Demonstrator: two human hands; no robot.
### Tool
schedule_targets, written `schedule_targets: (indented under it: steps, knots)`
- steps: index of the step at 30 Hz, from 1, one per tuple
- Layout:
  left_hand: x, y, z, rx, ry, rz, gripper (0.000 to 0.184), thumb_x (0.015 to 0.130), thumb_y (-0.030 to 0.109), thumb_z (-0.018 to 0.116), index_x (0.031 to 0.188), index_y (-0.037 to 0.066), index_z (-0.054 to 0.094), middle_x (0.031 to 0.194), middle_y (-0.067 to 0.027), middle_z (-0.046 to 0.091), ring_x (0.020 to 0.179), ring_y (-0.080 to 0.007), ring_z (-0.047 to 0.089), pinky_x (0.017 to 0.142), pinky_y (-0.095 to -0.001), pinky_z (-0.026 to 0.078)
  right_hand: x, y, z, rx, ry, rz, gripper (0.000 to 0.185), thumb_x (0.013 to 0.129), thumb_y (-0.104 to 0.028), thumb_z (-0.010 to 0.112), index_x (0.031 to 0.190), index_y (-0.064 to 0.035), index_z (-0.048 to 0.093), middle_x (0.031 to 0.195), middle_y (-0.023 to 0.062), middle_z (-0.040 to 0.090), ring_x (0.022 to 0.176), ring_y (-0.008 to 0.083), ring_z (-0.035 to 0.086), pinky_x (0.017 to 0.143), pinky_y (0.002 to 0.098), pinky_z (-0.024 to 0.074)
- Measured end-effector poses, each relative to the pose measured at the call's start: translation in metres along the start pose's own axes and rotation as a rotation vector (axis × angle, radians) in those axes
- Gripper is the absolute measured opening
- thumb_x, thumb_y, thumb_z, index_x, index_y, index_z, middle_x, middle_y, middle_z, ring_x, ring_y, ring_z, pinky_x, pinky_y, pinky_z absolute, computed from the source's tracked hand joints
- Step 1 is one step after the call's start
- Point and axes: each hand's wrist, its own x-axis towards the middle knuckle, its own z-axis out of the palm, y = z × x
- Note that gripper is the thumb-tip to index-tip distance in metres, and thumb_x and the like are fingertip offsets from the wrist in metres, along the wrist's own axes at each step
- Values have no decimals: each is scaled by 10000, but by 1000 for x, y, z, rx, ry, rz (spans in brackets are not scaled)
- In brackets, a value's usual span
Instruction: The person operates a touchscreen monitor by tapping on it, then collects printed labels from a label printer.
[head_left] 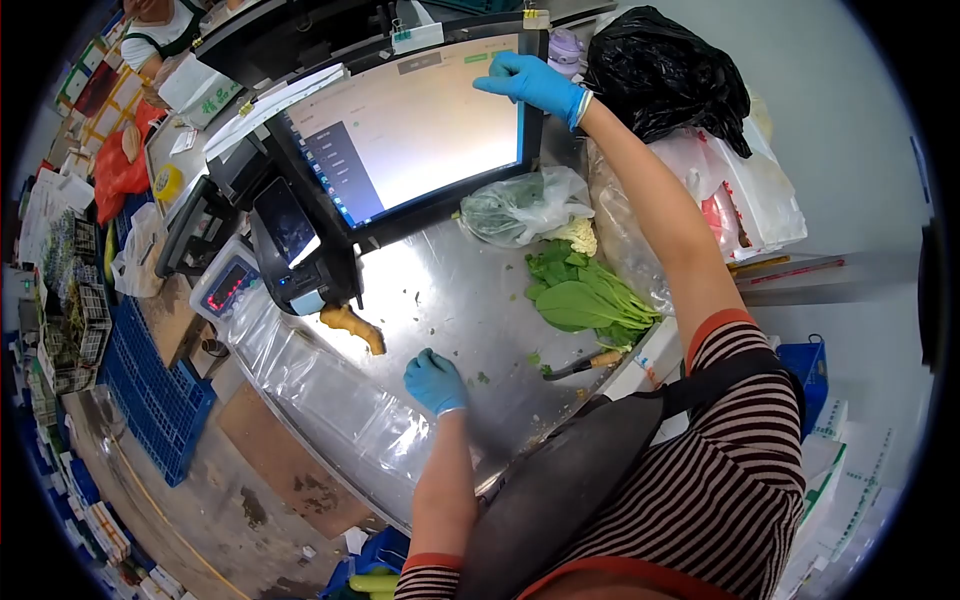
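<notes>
My right hand (535,84), in a blue glove, is raised at the top right of a lit monitor (430,120), its fingers curled at the screen. Below, my left hand (434,382), also gloved in blue, rests low over the metal table (400,270), fingers folded in; nothing shows in it. A brown root (352,327) lies up and left of it. To its right are leafy greens (585,300), a piece of cauliflower (577,235) and a bag of green vegetables (525,208). A curved knife with a wooden handle (606,359) lies below the greens.
A label printer (290,240) and a scale with red digits (230,287) stand left of the monitor. Clear plastic bags (330,390) lie along the left edge. A black bag (665,75) sits at upper right. Another person (150,35) is at upper left.
</notes>
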Motion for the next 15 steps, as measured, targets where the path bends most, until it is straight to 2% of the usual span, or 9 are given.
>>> schedule_targets:
  steps: [9,13,14,15]
  knots:
    - [2,-3,1,2,22,4,119,886,145,623,980,91,674,945,-165,629,859,-365,592,759,-485,473,-44,-4,29,168,-140,8,370,959,-260,735,774,-97,459,735,-32,443,707,58,416,652,245,416]
    - [0,-5,4,11,27,11,119,883,142,626,977,89,675,943,-165,629,857,-365,592,760,-484,474,-55,-11,54,108,-208,-92,348,940,-237,749,788,-64,488,804,-18,468,740,80,434,705,261,435]
    - [1,-6,4,14,30,13,118,882,141,626,975,88,676,941,-165,629,856,-364,592,760,-483,475,-55,0,65,104,-203,-115,434,903,-411,767,794,-72,517,771,20,511,732,127,468,724,308,471]
    - [2,-6,3,-2,15,15,118,883,143,625,973,88,679,941,-165,630,858,-364,594,762,-483,475,-57,-2,70,112,-218,-115,434,901,-413,767,794,-73,520,765,21,506,730,127,466,724,308,469]
